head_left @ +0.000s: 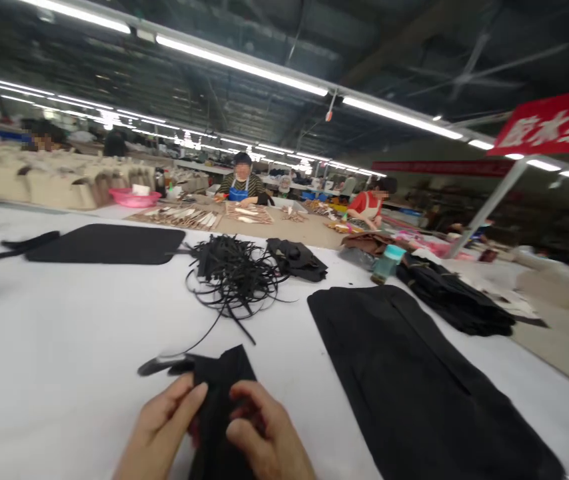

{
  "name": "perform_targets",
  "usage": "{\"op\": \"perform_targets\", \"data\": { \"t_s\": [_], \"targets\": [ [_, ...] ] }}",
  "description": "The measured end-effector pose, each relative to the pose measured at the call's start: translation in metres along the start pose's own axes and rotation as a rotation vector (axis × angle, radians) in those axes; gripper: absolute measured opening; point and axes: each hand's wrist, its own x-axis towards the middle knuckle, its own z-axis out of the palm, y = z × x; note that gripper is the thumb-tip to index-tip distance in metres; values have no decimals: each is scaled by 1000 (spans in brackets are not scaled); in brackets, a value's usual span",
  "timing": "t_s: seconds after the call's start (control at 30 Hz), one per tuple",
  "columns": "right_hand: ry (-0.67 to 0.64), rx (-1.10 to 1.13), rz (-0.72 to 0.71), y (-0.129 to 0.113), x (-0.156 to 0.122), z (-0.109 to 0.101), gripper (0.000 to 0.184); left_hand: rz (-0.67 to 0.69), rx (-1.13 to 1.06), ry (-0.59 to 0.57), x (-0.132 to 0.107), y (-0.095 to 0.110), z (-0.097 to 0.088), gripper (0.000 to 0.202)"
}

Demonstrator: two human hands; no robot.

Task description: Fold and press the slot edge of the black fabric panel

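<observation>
Near the bottom centre, a folded black piece of fabric or leather (222, 380) is held above the white tabletop, its lower part running out of view. My left hand (164, 420) pinches its left edge between thumb and fingers. My right hand (269, 427) is at the right edge, fingers bent, with a gap between thumb and index finger; its index fingertip overlaps the piece. A thin black strip with a loose flap (157, 365) sticks out at the upper left of the piece. Beyond lies a tangled heap of narrow black strips (237, 273).
A large black panel with a slit (414, 373) covers the right side. Another black panel (109, 243) lies at far left. Behind are stacked black pieces (297, 259), a teal-lidded jar (388, 263), a black bundle (454, 293) and a pink basin (134, 197). People (242, 183) sit beyond.
</observation>
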Motion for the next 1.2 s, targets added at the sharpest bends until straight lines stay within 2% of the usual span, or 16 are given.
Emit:
{"op": "perform_targets", "data": {
  "t_s": [0.03,0.1,0.2,0.3,0.4,0.53,0.67,0.73,0.83,0.9,1.0,1.2],
  "targets": [
    [-61,85,-22,-3,0,1,43,0,-9,-55,-1,0,0,45],
    [-133,192,-63,-6,3,4,50,10,-69,-81,-1,0,0,43],
    [-169,203,-85,-8,4,10,55,5,-125,-109,0,0,0,39],
    [-107,102,-63,-5,3,15,60,-3,-147,-125,-2,1,-1,32],
    [-56,-110,-88,6,5,15,61,12,-179,-177,-2,1,-3,29],
    [-6,-382,-250,19,10,12,49,39,-172,-210,-1,3,-5,30],
    [4,-456,-368,18,11,17,34,31,-168,-169,-1,3,-7,33],
    [48,-488,-455,16,11,23,32,35,-178,-167,-1,1,-7,33],
    [111,-585,-568,15,9,32,34,-31,-170,-83,-1,-5,-6,26],
    [105,-594,-573,15,8,35,36,-69,-184,-32,0,-8,-5,19],
    [51,-513,-498,12,7,35,35,-36,-232,-48,-1,-7,-5,14],
    [34,-363,-397,9,6,32,32,-66,-372,-89,-3,-5,-10,29]
  ]
}}
